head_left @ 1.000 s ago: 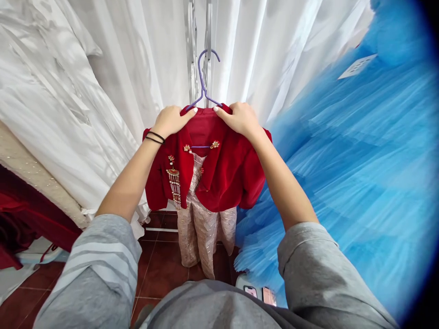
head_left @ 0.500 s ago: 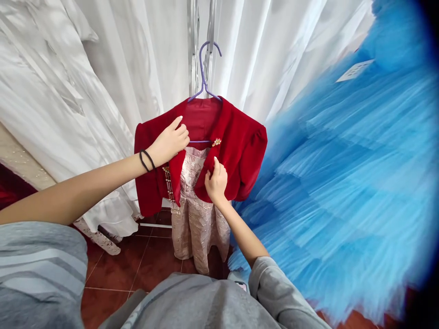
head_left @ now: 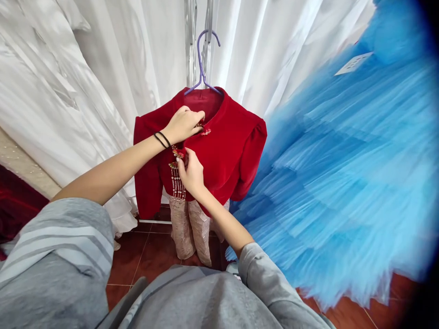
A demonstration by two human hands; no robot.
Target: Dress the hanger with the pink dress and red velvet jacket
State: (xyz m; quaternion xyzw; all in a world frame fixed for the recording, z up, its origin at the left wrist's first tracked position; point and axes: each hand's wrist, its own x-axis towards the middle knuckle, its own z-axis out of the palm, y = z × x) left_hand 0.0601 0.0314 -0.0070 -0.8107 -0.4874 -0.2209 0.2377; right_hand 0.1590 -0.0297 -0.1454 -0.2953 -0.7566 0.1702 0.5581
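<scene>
Red velvet jacket (head_left: pixel 226 151) on purple hanger (head_left: pixel 202 64), hung upright against white drapes (head_left: pixel 113 73), collar up, long axis vertical.
Left hand (head_left: pixel 183 124) pinches the collar clasp (head_left: pixel 205 131); right hand (head_left: pixel 190 172) grips the front edge by the beaded tassel (head_left: pixel 176 180). Soft, light, limp; ornaments likely fragile, so hold by the fabric edges.

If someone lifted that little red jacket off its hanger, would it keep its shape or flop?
The red jacket would probably flop: its sleeves hang limp and the front folds under both hands. It looks light on the thin hanger. The beaded tassel would likely swing and might snag.
</scene>
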